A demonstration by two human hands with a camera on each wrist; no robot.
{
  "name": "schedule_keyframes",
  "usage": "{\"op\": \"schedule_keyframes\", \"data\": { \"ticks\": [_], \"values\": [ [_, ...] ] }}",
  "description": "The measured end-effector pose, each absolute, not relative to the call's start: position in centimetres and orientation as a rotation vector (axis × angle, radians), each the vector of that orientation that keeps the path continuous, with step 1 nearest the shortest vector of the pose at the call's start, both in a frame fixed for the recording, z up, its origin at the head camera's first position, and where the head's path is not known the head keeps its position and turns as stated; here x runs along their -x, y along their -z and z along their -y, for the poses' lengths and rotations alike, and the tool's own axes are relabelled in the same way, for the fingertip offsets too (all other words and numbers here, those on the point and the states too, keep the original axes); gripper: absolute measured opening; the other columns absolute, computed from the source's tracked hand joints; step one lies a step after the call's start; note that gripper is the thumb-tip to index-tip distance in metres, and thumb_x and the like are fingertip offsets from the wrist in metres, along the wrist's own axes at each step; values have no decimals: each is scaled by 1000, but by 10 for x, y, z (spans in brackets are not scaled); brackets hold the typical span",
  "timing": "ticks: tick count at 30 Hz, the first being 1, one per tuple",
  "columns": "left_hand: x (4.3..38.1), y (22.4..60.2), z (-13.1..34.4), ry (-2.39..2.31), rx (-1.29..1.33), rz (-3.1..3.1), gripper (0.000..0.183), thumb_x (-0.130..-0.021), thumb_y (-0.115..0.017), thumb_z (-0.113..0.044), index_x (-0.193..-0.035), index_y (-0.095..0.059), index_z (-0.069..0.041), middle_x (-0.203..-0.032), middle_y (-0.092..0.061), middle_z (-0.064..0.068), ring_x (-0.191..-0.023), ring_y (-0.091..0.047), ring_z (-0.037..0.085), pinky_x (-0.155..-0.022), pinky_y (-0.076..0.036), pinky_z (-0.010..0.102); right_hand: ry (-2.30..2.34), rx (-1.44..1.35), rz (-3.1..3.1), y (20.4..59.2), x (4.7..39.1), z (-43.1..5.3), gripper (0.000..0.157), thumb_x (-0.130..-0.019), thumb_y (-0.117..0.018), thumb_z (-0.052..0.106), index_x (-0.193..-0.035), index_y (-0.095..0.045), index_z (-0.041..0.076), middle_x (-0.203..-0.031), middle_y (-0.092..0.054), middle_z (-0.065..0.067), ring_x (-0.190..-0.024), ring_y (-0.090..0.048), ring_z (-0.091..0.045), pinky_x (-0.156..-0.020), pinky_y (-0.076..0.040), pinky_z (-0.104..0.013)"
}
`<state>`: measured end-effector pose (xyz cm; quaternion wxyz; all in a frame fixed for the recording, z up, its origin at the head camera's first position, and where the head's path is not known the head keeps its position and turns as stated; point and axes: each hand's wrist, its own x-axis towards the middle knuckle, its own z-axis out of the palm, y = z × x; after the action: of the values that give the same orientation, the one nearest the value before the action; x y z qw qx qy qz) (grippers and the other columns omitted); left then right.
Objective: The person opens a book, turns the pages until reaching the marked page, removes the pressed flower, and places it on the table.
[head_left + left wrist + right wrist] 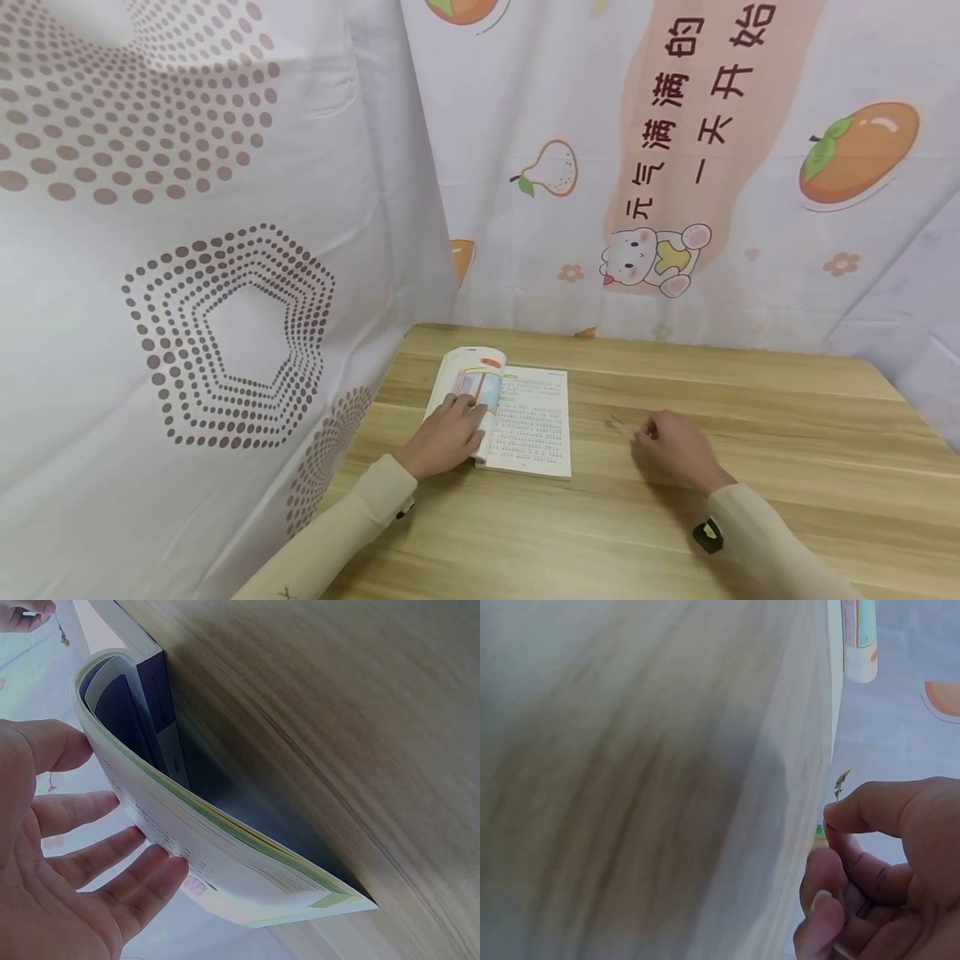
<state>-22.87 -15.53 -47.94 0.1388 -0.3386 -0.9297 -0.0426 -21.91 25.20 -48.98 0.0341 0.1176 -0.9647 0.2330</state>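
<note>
An open book lies on the wooden table, its left-hand pages bowed up in a curve and its right-hand page of print flat. My left hand rests on the raised left pages, over a coloured picture. In the left wrist view the fingertips touch the page with the fingers spread and fairly straight, and the cover stands off the table beneath. To the right of the book, my right hand pinches a small dried leaf sprig by its thin stem between thumb and forefinger. The other fingers are curled in.
The wooden table runs to a white curtain with fruit prints and lettering at the back. A dotted white curtain hangs close along the left side. Each sleeve has a small dark device at the cuff.
</note>
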Motion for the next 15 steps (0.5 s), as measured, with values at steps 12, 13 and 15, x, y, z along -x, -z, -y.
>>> {"op": "schedule_keyframes", "data": {
  "ticks": [12, 13, 15],
  "values": [
    [229, 480, 157, 122, 982, 2692, 36, -101, -62, -18, -131, -67, 1, -126, -64, 19, -108, -59, 31, -90, -52, 40, -732, -304, 2997, 496, 214, -258, 13, -93, -67, 16, -86, -69, 5, -80, -66, -2, -65, -52, -15, -57, -47, -34],
    [229, 479, 157, 122, 985, 2689, 36, -101, -62, -18, -130, -67, 1, -126, -64, 19, -108, -59, 31, -89, -52, 40, -734, -299, 3004, 496, 213, -258, 13, -93, -66, 17, -87, -69, 5, -81, -66, -2, -65, -52, -15, -57, -47, -34],
    [229, 479, 157, 132, 986, 2693, 36, -101, -62, -19, -130, -67, 1, -126, -64, 20, -107, -59, 31, -88, -52, 40, -746, -293, 3019, 497, 212, -258, 13, -93, -66, 16, -88, -70, 5, -81, -66, -2, -65, -52, -15, -56, -47, -34]
  ]
}}
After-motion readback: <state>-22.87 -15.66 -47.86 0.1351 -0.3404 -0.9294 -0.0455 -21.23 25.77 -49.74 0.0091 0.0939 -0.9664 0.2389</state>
